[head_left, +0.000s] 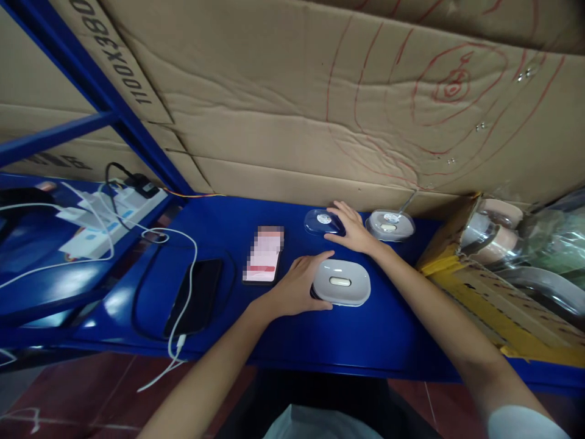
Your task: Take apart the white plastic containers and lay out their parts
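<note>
Blue counter [365, 341] carries everything. Left hand [299, 286] curls its fingers [320, 259] narrowly around the white oval case [342, 282], gripping its left end. Right hand [354, 230] rests spread fingers on the clear lid [320, 221]; a second white case [390, 225] sits just beyond the right fingers.

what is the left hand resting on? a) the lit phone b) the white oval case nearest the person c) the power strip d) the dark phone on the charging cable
b: the left hand lies against the left end of the white oval case on the blue shelf, while the lit phone sits untouched further left and the right hand reaches a clear-lidded case behind.
</note>
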The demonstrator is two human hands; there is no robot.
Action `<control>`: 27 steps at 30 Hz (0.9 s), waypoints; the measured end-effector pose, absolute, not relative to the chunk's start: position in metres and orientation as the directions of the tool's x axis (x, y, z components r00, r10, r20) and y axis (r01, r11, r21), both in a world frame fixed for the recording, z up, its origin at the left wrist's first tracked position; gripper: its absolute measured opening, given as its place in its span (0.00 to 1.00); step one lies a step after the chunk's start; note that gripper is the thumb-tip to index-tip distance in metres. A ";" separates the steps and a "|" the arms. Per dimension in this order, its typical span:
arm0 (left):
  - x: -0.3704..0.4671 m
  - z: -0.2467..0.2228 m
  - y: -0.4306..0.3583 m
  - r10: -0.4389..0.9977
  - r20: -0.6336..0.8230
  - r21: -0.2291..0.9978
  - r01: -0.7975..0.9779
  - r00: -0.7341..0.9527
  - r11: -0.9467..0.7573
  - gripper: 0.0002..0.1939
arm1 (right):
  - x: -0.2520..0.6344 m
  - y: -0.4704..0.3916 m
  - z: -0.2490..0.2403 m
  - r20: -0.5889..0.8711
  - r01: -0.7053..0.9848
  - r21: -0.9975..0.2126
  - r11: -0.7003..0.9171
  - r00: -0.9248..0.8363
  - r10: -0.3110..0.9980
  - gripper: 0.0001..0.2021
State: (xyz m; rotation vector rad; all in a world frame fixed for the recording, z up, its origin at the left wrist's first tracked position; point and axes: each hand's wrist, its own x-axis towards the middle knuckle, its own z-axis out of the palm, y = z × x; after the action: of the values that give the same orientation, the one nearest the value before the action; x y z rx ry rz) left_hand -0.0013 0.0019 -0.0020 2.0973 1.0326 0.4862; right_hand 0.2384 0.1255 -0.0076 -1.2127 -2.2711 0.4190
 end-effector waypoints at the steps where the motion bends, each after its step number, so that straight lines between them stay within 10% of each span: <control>1: -0.001 -0.003 0.002 0.794 0.026 0.752 0.511 0.607 -0.416 0.60 | 0.241 0.112 0.001 0.311 0.658 -0.508 0.556 -0.461 0.831 0.32; 4: -0.001 -0.006 0.003 0.791 0.054 0.751 0.497 0.610 -0.435 0.60 | 0.254 0.055 0.022 0.271 0.567 -0.579 0.586 -0.544 0.794 0.26; 10: -0.002 -0.012 0.004 0.774 0.082 0.736 0.485 0.628 -0.472 0.61 | 0.270 -0.024 0.021 0.052 0.675 -0.423 0.605 -0.648 0.760 0.54; 27: -0.003 -0.005 0.003 0.816 0.000 0.819 0.468 0.579 -0.332 0.69 | 0.271 -0.016 -0.002 0.229 0.538 -0.571 0.620 -0.621 0.749 0.38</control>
State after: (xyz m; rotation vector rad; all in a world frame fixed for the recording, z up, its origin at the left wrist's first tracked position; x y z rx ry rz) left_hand -0.0031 0.0032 -0.0052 1.9850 1.0253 0.5334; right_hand 0.2712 -0.0160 -0.0021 -1.0175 -2.3950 0.6344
